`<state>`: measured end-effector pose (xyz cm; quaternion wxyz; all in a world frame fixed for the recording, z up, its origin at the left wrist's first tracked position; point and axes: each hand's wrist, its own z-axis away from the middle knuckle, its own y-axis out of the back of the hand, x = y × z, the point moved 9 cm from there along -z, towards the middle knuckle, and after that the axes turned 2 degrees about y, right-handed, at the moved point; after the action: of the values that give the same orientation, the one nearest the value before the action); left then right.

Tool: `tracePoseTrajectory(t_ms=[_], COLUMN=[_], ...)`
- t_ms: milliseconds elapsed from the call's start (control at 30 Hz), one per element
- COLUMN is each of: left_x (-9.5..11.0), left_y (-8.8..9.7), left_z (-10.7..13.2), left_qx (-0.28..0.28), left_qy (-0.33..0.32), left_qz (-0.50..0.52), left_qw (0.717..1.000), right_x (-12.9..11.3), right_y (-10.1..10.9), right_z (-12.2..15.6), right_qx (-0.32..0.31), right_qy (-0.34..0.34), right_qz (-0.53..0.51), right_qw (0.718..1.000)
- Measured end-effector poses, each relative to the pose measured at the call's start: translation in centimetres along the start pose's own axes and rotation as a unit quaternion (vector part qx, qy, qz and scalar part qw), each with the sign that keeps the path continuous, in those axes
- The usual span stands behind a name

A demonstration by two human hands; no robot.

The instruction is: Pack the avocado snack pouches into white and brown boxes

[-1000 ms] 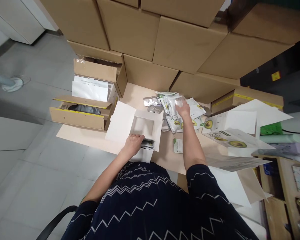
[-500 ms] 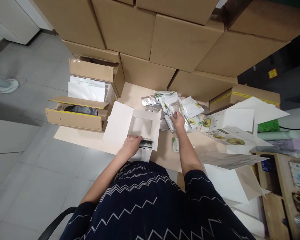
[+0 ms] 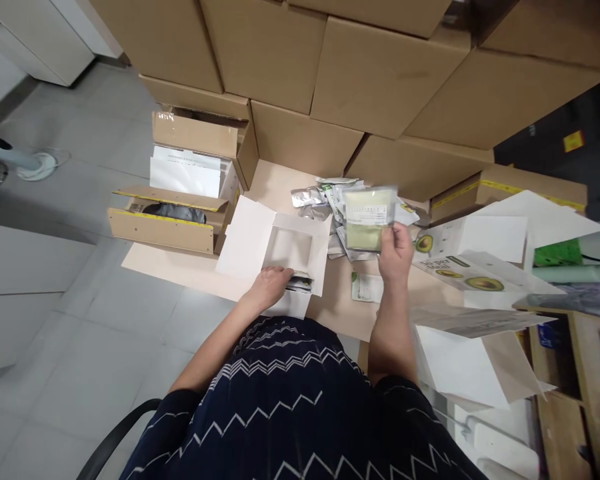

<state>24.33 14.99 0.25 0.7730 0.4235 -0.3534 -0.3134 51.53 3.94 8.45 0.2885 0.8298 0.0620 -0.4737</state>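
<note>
Over the near edge of an opened white carton [image 3: 247,230] lies my left hand [image 3: 269,287], its fingers bent together against the near wall. Packets [image 3: 300,283] stand in the carton just beside those fingertips. My right hand [image 3: 396,250] pinches a flat pouch [image 3: 369,217] by its lower right corner, its pale green side with a white label band facing me. The pouch is held upright above a heap of silver and white sachets [image 3: 333,200], hiding part of it. One white and green sachet [image 3: 366,287] lies apart, close to my right wrist.
Open cardboard boxes [image 3: 160,227] stand on the left of the table. Stacked brown cartons [image 3: 380,73] wall off the back. White printed boxes with avocado pictures [image 3: 480,277] crowd the right side, their flaps sticking out. A wooden shelf [image 3: 555,373] is at lower right.
My right hand has lifted the pouch from the heap and moved slightly right with it. My left hand stays at the carton. The whole view has shifted a little.
</note>
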Motion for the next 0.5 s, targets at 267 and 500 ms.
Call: tracePoseTrajectory(t_ms=[267,500], left_x=[1.0,1.1], left_y=[1.0,1.0], left_z=[1.4,2.3], left_qx=[0.049,0.071], left_qy=[-0.035,-0.056], left_qz=[0.016,0.022], left_qw=[0.998,0.996], right_x=[-17.9,-16.0], right_y=[-7.6,-19.5], right_z=[3.7,8.0], right_qx=[-0.477,-0.643], right_qy=[0.168,0.197], right_qz=[0.165,0.351], right_qw=[0.847,0.651])
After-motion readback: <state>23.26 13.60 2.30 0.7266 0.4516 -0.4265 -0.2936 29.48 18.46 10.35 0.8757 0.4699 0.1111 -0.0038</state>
